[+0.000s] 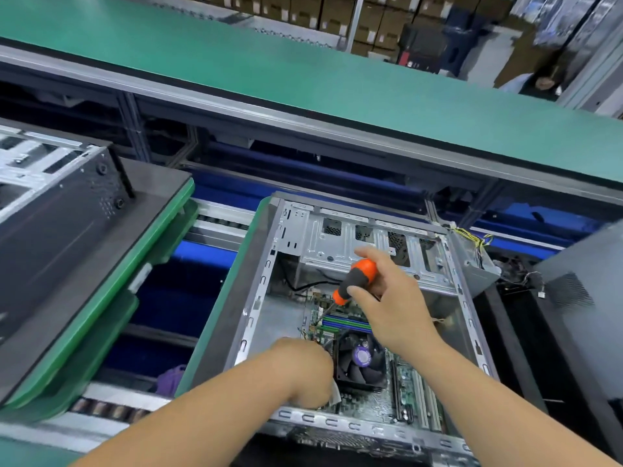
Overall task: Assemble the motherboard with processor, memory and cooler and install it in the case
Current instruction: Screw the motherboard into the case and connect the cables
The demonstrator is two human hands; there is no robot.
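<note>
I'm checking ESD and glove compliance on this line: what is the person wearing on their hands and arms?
Nothing is worn that shows here. The left hand and the right hand are bare, with no gloves. Both forearms are uncovered as far as the bottom edge of the picture: no sleeves, wrist strap, watch or rings visible.

the left hand (pixel 303 372) is turned back-up inside the case (pixel 256 298), so its fingers and whatever they touch are hidden. the screwdriver (pixel 357 281) tip is blurred against the motherboard (pixel 371 406); the screw it meets cannot be made out. the right hand (pixel 394 308) covers part of the memory sticks (pixel 344 323). the second case (pixel 50 203) is cut off at the left edge.
</note>
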